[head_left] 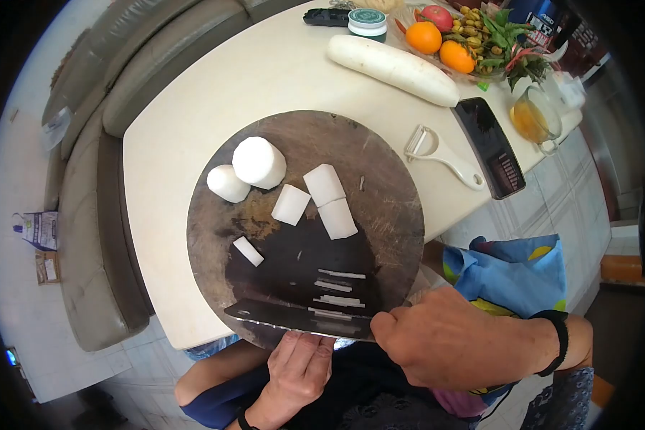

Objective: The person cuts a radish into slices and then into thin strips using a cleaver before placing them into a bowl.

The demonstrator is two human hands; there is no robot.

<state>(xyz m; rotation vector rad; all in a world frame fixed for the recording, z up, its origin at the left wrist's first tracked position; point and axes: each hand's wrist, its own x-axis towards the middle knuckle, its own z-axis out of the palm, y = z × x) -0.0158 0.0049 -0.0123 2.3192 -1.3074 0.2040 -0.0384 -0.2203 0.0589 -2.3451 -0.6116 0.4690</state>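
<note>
My right hand is closed round the handle of a kitchen knife. The blade lies across the near edge of a round wooden chopping board, pointing left. My left hand is against the near side of the blade, fingers bent together; whatever they hold is hidden. Beyond the blade are thin white radish strips. Farther up the board sit two round radish chunks, several cut blocks and a small slab.
A whole white radish, a peeler and a phone lie on the table beyond the board. Behind are a fruit plate with oranges, a glass cup and a jar. A sofa stands left.
</note>
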